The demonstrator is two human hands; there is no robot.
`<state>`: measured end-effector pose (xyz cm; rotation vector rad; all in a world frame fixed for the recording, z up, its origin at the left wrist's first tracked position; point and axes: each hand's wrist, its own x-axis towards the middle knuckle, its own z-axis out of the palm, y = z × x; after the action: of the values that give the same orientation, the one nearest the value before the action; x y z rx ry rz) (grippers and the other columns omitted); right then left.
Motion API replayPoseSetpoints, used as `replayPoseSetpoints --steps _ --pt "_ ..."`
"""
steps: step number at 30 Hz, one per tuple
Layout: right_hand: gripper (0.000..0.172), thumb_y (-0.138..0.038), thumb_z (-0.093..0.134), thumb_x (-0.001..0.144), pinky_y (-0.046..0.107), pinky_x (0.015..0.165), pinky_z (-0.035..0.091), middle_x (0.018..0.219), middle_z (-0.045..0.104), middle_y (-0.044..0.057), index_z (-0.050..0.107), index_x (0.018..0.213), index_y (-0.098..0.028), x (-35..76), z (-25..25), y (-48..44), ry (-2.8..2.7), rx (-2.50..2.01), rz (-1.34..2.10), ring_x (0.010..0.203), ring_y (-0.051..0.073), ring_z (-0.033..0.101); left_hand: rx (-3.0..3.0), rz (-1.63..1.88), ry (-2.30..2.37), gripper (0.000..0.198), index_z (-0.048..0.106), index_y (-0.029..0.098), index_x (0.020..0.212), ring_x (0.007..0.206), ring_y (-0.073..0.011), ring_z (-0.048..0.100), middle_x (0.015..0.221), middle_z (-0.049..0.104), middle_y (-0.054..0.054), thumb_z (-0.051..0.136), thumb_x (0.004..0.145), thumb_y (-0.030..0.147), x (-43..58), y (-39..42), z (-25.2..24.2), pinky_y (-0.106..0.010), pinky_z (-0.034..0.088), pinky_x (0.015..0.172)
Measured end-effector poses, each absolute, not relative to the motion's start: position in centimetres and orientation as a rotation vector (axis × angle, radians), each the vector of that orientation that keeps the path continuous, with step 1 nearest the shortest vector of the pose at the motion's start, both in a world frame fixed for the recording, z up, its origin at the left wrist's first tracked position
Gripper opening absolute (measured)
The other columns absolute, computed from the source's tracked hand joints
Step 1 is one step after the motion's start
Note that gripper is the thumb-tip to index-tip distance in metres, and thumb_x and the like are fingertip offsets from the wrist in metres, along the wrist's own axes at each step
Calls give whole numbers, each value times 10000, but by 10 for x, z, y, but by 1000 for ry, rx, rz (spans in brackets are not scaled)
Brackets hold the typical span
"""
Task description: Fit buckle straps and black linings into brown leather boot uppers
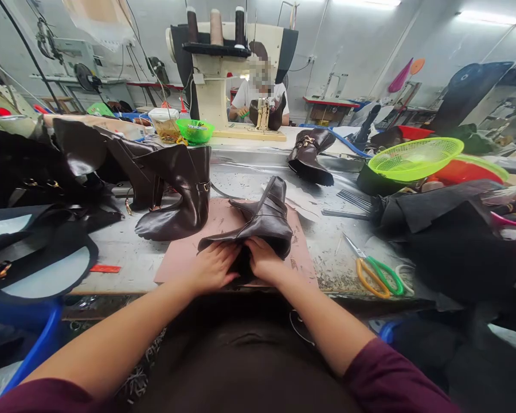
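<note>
A dark brown leather boot upper (pixel 264 218) with straps lies on a pinkish board (pixel 303 246) in front of me, its open lower edge towards me. My left hand (pixel 215 267) is at the near left edge of the upper, fingers over the leather and thumb apart. Closed on the same edge, a little to the right, is my right hand (pixel 262 259); its fingertips are partly hidden in the fold. Just beyond my left hand stands another brown boot upper (pixel 176 201) with a small gold buckle.
Scissors (pixel 372 269) with orange and green handles lie at the right. Black material (pixel 456 229) and a green basket (pixel 417 159) are beyond. More boot pieces (pixel 107 155) pile up at left. Across the table, a person (pixel 262 103) sits behind a sewing machine (pixel 210 86).
</note>
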<state>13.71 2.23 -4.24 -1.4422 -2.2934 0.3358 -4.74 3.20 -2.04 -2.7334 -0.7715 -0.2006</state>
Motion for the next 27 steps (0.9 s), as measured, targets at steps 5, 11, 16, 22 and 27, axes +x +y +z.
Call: replayPoseSetpoints --steps 5,11,16,22,27 --pt "509 -328 502 821 439 1060 251 1369 376 161 443 1276 -107 146 -37 9 -2422 -1399 349 1294 287 270 -2842 -107 -797 602 387 74 1309 1261 -272 350 1337 428 -156 380 859 475 -58 30 -19 -423 209 1056" --pt "447 -333 441 875 461 1081 177 1396 371 69 412 1308 -226 163 -25 -15 -2722 -1176 407 1313 230 260 -2943 -59 -729 535 326 186 1350 1298 -207 297 1377 392 -68 344 885 450 -83 17 -27 -378 118 1083" --pt "375 -213 420 860 422 1058 259 1338 455 75 513 1221 -175 178 -27 -46 -2698 -996 383 1265 224 344 -2968 -110 -622 564 342 293 1335 1283 -255 322 1387 382 -71 487 816 461 -98 7 -29 -421 211 1054" --pt "182 -274 500 783 370 780 482 849 675 77 629 887 -197 167 -31 -58 -2243 -1137 671 799 209 612 -2705 -783 -843 560 316 241 1325 1221 -249 405 1274 496 -117 536 812 266 -115 0 -17 -423 344 1003" --pt "544 -251 389 849 363 870 456 1238 511 136 208 1355 -174 133 -12 -5 -1505 -1298 864 1117 209 511 -2695 -1035 -1651 398 441 142 1184 934 -250 606 1025 634 -106 440 853 362 -74 30 -4 -406 510 785"
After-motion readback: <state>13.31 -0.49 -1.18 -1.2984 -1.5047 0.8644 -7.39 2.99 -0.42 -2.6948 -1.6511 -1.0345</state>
